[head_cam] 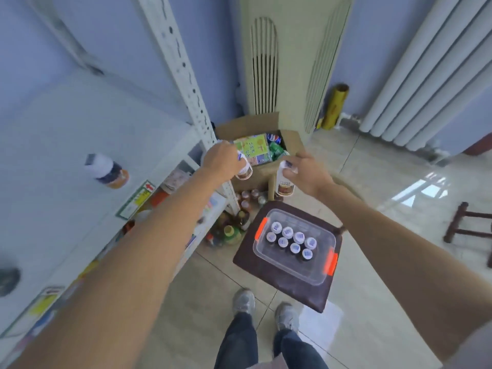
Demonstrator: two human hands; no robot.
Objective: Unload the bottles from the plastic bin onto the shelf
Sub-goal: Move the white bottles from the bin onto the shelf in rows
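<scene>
Bottles: 2 in transit, left hand [218, 159] and right hand [306, 171] each with fingers wrapped round 1 white-capped bottle by its top, raised shelf-ward [80, 134]; 8 upright in plastic bin [314, 275], awaiting.

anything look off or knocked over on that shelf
One bottle on the white shelf appears tilted or on its side, though blur makes this uncertain. The bottles in the plastic bin stand upright, and nothing looks spilled.

- A red, white and blue Pepsi logo shows on a can [274, 139] in the cardboard box [290, 145], centre frame.
- A red arrow marks the shelf-edge sticker [136, 199], left; its text is unreadable.
</scene>
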